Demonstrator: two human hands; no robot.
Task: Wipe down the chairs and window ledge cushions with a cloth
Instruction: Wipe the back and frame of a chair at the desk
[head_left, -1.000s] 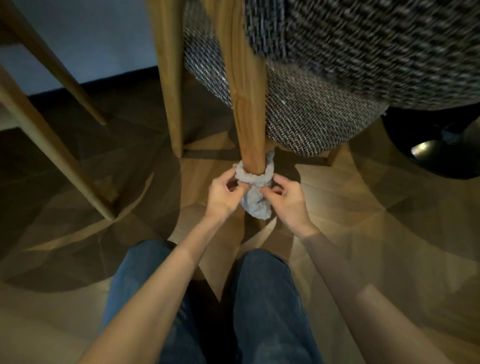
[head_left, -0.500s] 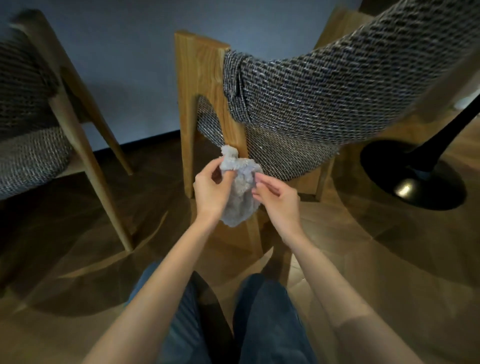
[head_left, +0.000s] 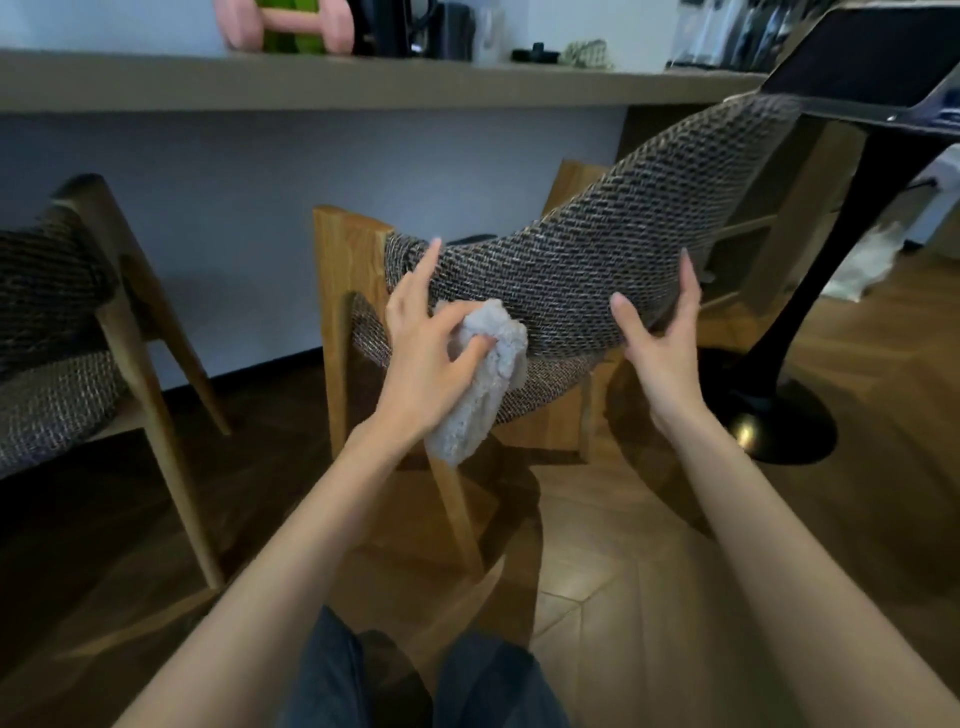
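A wooden chair (head_left: 345, 291) with a woven grey fabric backrest (head_left: 597, 249) stands right in front of me. My left hand (head_left: 426, 353) holds a crumpled pale grey cloth (head_left: 478, 384) against the lower left part of the backrest, thumb and fingers pinching it, index finger stretched up the fabric. My right hand (head_left: 662, 332) is spread with straight fingers against the backrest's lower right edge, thumb apart.
A second, similar chair (head_left: 78, 332) stands at the left. A black pedestal table base (head_left: 779, 426) rises at the right, its top (head_left: 857, 57) overhead. A long ledge (head_left: 363, 78) with a pink dumbbell and dark items runs along the wall. My knees are at the bottom.
Both hands rose from the chair leg to the backrest. My right hand let go of the cloth and moved right onto the fabric; my left hand kept the cloth.
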